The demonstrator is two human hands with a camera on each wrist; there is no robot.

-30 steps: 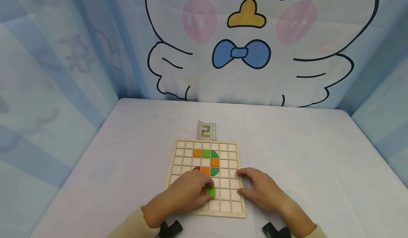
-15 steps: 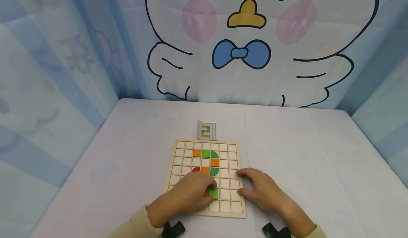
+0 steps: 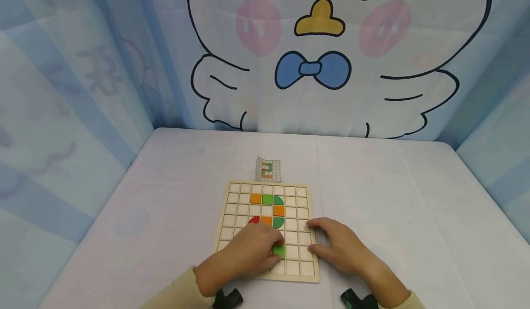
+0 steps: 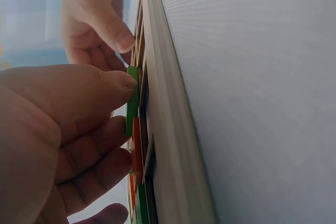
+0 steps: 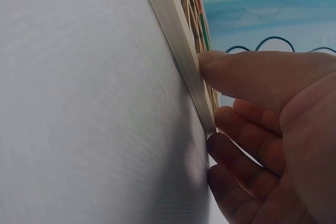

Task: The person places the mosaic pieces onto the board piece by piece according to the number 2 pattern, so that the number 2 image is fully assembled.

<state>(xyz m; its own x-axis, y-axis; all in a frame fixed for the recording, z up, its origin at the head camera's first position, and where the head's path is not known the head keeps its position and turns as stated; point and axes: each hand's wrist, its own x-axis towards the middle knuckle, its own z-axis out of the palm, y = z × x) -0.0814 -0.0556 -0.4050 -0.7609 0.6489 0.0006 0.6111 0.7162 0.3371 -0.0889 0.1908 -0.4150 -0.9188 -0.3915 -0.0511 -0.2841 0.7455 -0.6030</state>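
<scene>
A wooden grid board (image 3: 290,280) lies in front of me on the table. Over its lower middle my left hand (image 3: 248,249) pinches a light green square tile (image 3: 279,252) between thumb and fingers. In the left wrist view the green tile (image 4: 132,100) stands slightly proud of the grid, beside an orange tile (image 4: 137,150) lying under the fingers. My right hand (image 3: 341,244) rests thumb and fingertip on the board's right rim; in the right wrist view its thumb (image 5: 226,72) lies at the rim (image 5: 176,35). The left hand hides part of the lower rows.
Farther up the board sit orange (image 3: 256,198), light green (image 3: 267,199), dark green (image 3: 279,222) and red (image 3: 254,220) pieces. A small folded pattern card (image 3: 268,169) stands behind the board. A cartoon-printed curtain (image 3: 314,106) hangs beyond the table (image 3: 385,185).
My left hand has slid a little to the right across the board with the light green tile. More of the red piece shows. My right hand has stayed in place.
</scene>
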